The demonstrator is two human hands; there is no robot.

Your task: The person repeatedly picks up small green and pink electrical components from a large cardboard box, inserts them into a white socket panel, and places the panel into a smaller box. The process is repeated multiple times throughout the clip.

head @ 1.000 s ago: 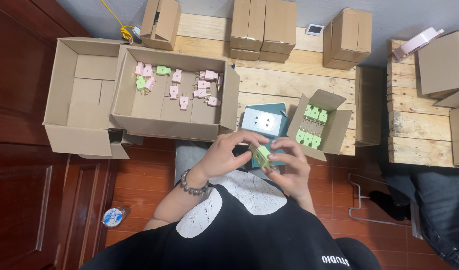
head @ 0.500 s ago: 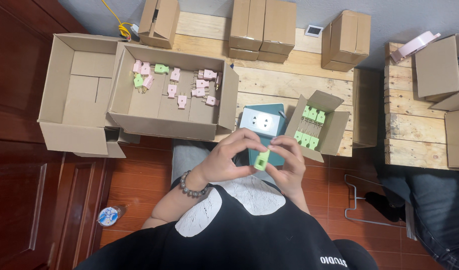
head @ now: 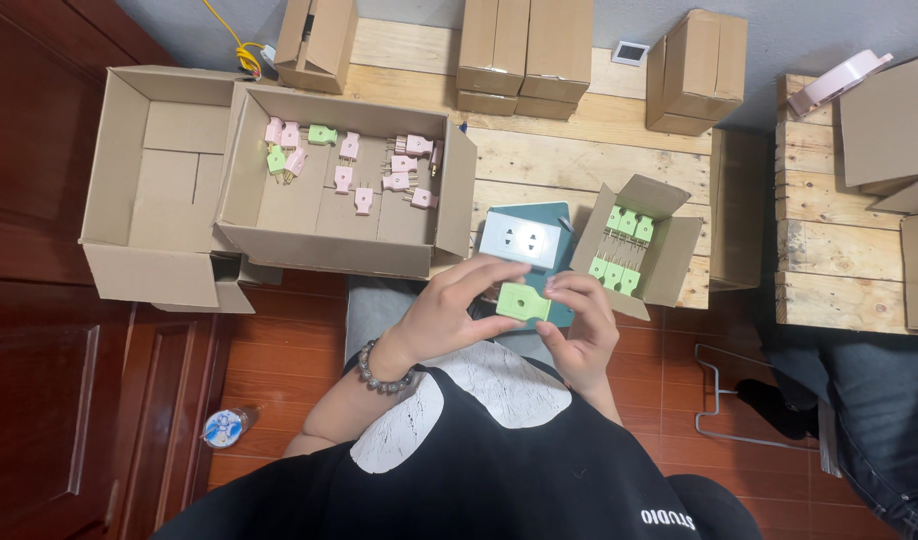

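Note:
A small light-green plug adapter [head: 524,301] is held between both hands at my lap. My left hand [head: 454,308], with a bead bracelet on its wrist, grips the adapter's left side. My right hand [head: 581,325] pinches its right end. Just beyond them a grey socket block [head: 524,239] lies on a teal box. A small open carton [head: 669,262] to the right holds several green adapters [head: 619,250] standing in rows. A large open carton [head: 262,195] on the left holds several loose pink and green adapters [head: 354,170].
An empty open carton [head: 149,190] sits far left. Closed cartons [head: 524,50] line the back of the wooden pallet [head: 579,150]. Another person's leg [head: 879,400] is at the right, near more cartons [head: 889,120]. A tape roll [head: 222,427] lies on the floor.
The green adapter has turned in my hands so its broad face now points up at me. Both hands stay close together at my lap.

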